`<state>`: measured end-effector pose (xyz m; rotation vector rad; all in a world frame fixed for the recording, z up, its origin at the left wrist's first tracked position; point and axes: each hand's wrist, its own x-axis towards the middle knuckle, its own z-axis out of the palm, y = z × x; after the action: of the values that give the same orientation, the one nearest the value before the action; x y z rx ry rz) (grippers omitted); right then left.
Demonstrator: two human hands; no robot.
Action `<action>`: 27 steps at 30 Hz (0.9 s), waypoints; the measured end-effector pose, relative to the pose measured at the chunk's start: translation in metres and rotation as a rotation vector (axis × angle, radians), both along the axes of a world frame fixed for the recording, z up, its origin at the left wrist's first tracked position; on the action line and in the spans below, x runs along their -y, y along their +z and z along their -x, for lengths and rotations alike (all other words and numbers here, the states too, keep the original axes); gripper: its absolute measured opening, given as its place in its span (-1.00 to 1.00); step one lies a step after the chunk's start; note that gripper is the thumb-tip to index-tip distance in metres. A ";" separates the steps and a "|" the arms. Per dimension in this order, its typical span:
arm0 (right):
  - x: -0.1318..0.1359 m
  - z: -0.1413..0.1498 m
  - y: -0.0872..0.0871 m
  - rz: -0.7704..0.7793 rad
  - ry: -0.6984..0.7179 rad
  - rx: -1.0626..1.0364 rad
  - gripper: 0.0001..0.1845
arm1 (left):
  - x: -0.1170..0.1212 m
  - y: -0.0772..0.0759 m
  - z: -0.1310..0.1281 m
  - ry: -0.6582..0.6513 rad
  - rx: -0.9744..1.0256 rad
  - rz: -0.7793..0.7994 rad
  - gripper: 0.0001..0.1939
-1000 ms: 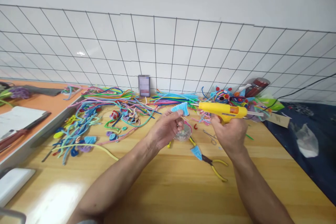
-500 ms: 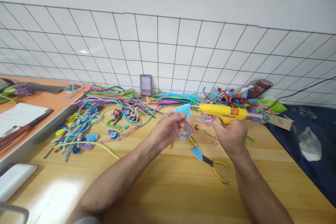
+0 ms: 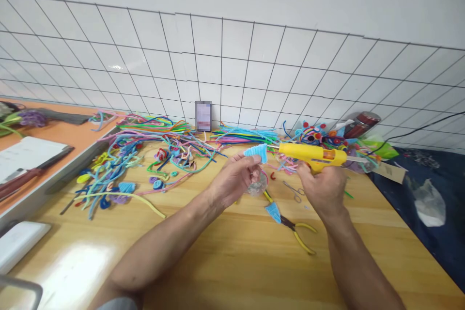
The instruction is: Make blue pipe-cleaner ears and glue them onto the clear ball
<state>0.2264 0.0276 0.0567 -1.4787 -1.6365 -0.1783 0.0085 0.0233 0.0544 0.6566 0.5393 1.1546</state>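
Between the thumb and fingers of my left hand (image 3: 236, 177) is a light-blue pipe-cleaner cone (image 3: 256, 153), its wide end facing right. My right hand (image 3: 323, 189) is wrapped round a yellow hot glue gun (image 3: 308, 152). The gun's metal nozzle points left, at or very near the cone's wide end; I cannot tell whether they touch. Below my hands a second light-blue pipe-cleaner piece (image 3: 273, 212) lies on yellow-handled pliers (image 3: 300, 235). A clear round object (image 3: 257, 185) sits partly hidden behind my left fingers.
Small scissors (image 3: 293, 191) lie left of my right wrist. Tangled pipe cleaners (image 3: 109, 169) spread over the left of the wooden table (image 3: 225, 271); straight bundles (image 3: 247, 134) line the wall. A phone (image 3: 203, 116) leans there. A black cord (image 3: 417, 128) runs at right.
Both hands, with the cone and the glue gun, show slightly farther right in the view, which has itself shifted a little. Both grips stay the same.
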 end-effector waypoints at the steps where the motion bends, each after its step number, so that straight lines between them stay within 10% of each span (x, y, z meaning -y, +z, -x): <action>1: 0.000 0.000 0.000 0.003 0.001 -0.003 -0.68 | 0.000 0.000 0.000 0.001 0.000 0.000 -0.55; 27: -0.001 0.000 0.000 0.021 0.006 -0.039 -0.68 | 0.000 0.001 0.000 0.004 0.038 0.018 -0.56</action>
<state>0.2269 0.0284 0.0567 -1.4840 -1.6155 -0.1283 0.0088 0.0231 0.0551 0.6173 0.5190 1.1625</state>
